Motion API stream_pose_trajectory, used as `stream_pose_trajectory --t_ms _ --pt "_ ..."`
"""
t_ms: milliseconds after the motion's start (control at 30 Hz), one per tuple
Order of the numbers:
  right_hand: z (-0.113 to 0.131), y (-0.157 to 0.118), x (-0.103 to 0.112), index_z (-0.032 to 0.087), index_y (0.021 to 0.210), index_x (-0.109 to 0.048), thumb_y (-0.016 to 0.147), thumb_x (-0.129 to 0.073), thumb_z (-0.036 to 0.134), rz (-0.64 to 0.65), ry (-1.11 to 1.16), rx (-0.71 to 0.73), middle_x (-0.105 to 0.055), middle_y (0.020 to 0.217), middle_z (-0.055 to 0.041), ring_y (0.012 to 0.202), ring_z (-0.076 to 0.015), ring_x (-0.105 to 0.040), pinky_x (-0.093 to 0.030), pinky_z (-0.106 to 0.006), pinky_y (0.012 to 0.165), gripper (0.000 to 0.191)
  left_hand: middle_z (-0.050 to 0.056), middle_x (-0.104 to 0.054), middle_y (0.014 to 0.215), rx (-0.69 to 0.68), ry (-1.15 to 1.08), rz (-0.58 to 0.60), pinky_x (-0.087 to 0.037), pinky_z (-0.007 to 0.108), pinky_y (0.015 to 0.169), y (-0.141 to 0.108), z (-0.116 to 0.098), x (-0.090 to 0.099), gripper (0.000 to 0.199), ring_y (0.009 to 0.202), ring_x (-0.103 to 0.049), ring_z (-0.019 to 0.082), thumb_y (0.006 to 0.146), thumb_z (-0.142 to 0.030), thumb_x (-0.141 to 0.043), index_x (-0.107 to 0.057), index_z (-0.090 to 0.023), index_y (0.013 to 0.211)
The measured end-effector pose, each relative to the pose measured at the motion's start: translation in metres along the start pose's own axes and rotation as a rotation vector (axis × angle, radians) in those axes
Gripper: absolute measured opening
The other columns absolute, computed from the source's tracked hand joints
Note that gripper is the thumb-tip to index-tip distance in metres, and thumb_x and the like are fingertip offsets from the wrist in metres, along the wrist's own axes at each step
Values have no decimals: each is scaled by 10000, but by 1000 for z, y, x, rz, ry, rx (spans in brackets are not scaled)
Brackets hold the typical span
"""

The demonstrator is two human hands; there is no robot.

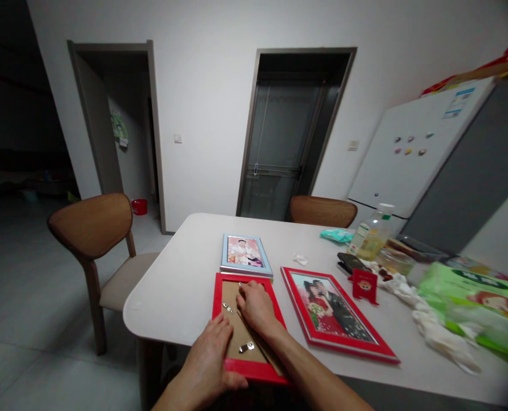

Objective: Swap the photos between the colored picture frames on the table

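A red picture frame [249, 367] lies face down at the table's near edge, its brown backing board [232, 337] showing. My left hand [209, 357] grips the frame's lower left side, with the thumb along its bottom edge. Bent over the upper part of the board is my right hand [256, 308]; its fingertips are at a small metal clip [240, 284] near the top. Two other metal parts, a left clip [227, 308] and a lower clip [246, 347], are on the board. My right forearm hides the frame's lower right part.
Beyond it lies a blue photo frame [267, 264]; to the right, a red-framed couple photo [335, 311]. Farther right are a red card stand [364, 286], a dark phone [351, 262], a bottle [370, 237], crumpled tissue [442, 339] and a green tissue pack [476, 299]. Chairs [93, 225] stand around the table [172, 285].
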State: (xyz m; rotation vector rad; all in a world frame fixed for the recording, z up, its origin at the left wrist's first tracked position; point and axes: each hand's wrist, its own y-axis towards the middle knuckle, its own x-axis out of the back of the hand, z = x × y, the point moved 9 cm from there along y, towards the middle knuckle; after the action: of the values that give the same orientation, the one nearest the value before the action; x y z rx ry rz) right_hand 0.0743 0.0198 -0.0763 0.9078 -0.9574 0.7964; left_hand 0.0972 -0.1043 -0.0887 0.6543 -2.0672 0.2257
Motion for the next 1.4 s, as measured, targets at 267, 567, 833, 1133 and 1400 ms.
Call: stream_pose_trajectory --t_ms 267,567,833,1133,1400 --pt "-16 7 -4 146 908 -596 790 -390 314 11 -69 -55 -544 921 -111 874 -196 -462 -326 -287 738 291 222 -348 1280 14 51 27 -226 431 1001 0 2 -2 860 1201 -280 310 429 -407 -749 -438 -59 1152" --pt "-13 9 -4 234 997 -581 788 -391 298 32 -46 -59 -542 956 -87 891 -208 -461 -330 -296 698 290 185 -320 1310 21 81 121 -207 405 1007 5 -8 5 947 1223 -232 297 367 -410 -756 -409 -83 1185" --pt "-8 -26 24 188 997 -572 741 -441 329 68 119 67 -557 918 -83 872 -182 -485 -335 -263 745 321 172 -280 1334 -39 48 132 -215 454 981 8 -4 0 851 1236 -181 315 394 -492 -704 -458 -150 1134" --pt "-14 -60 29 173 968 -575 592 -544 241 141 185 17 -570 894 -78 843 -185 -509 -371 -252 738 383 196 -207 1353 12 -31 96 -163 461 1006 4 1 -3 998 1246 -152 298 397 -453 -743 -325 -118 1239" --pt "-17 -51 42 143 978 -576 557 -540 214 60 245 11 -589 918 -89 884 -207 -512 -385 -272 784 428 151 -127 1385 -39 -190 -49 -157 472 1013 1 6 -4 1032 1253 -127 291 446 -377 -751 -194 -181 1293"
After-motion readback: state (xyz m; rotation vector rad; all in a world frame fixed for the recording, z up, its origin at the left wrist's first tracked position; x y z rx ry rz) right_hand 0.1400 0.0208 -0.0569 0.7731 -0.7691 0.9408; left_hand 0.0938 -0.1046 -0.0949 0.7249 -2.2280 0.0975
